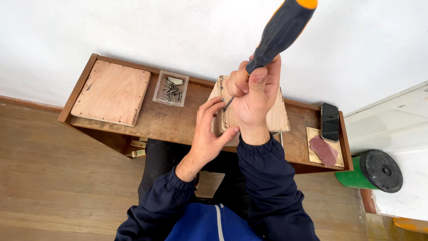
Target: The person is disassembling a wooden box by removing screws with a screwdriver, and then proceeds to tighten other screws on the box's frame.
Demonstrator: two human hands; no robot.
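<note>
Up against the white wall stands a narrow wooden desk (178, 122) with a raised rim, and the small plywood box (276, 117) sits near its middle, on its front edge. The right hand (255, 96) has its grip clamped on a screwdriver (280, 31), whose black and orange handle rises toward the camera while the thin metal shaft slants down to the box's left edge. The left hand (208, 129) presses against that same side, its grip half apart, fingertips resting by the shaft's tip. Both hands and the dark blue sleeves cover much of the box, so the tip itself cannot be made out.

Left of the box, well apart, lies a flat plywood panel (111, 93) with rounded corners and small holes along its edges. Between them stands a clear square tray (171, 88) of loose grey screws. On the right end a black phone (330, 121) rests partly on a pale square board (322, 151), with a reddish strip of sandpaper (324, 151) just beside it. A green cylinder with a black round lid (374, 172) stands on the plank floor beyond the desk's right end.
</note>
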